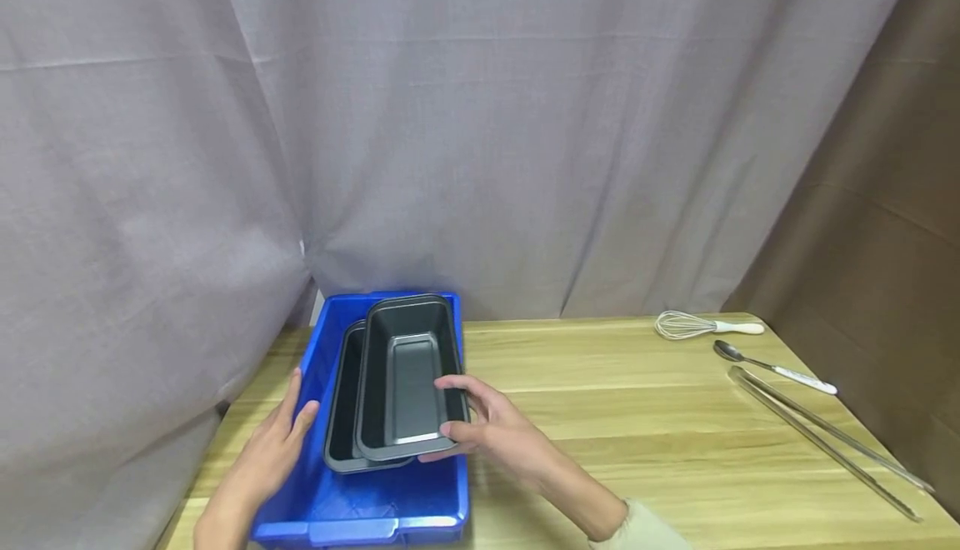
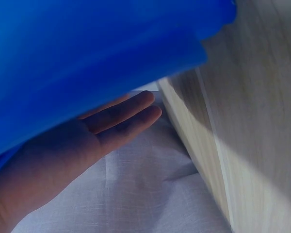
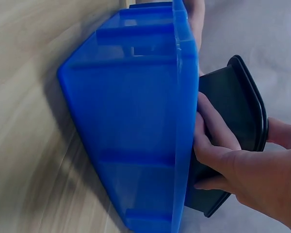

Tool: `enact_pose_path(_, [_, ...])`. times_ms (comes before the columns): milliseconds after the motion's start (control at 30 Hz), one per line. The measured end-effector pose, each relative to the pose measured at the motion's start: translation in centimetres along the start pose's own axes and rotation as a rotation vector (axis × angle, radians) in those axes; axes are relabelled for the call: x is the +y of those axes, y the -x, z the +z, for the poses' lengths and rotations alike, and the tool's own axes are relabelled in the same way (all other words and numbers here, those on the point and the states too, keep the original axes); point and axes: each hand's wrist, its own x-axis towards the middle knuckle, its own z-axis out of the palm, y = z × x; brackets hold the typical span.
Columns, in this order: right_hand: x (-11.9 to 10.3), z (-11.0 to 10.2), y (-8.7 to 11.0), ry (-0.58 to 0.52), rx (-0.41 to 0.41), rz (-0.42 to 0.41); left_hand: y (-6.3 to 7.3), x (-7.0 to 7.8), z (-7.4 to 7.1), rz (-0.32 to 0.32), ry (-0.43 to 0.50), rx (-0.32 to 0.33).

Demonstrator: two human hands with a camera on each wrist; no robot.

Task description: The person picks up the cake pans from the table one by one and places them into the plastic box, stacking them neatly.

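Observation:
My right hand (image 1: 501, 429) grips a dark grey loaf pan (image 1: 416, 383) by its right edge, the thumb at the near corner. In the right wrist view, fingers spread along the outer side of the held loaf pan (image 3: 228, 97), above the bin's rim. A second loaf pan (image 1: 346, 400) lies beneath and to the left, partly hidden by the first, inside the blue plastic bin (image 1: 360, 529). At the bin's left side rests my left hand (image 1: 262, 454), its thumb over the rim. The left wrist view shows its fingers (image 2: 131, 127) straight along the outside.
On the right of the wooden table (image 1: 585, 433) lie a whisk (image 1: 697, 327), a spoon with a patterned white handle (image 1: 772, 367) and long metal tongs (image 1: 825, 433). A grey curtain (image 1: 525, 158) hangs behind, with a brown one (image 1: 885, 225) on the right.

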Motion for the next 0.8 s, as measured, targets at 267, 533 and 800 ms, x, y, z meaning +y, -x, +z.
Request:
enact_pose_path(267, [0.4,1.5,-1.3,0.037,0.025,0.025,0.1,0.1,-0.1,-0.007,0.014,-0.016])
enact_pose_path(533, [1.5,3.3,-2.9,0.242,0.084,0.055,0.0,0.1,-0.2,-0.008,0.011,-0.025])
enact_pose_path(800, [1.7,4.2,-4.0,0.395,0.124,0.042,0.1,0.1,-0.1,0.003,0.009,-0.014])
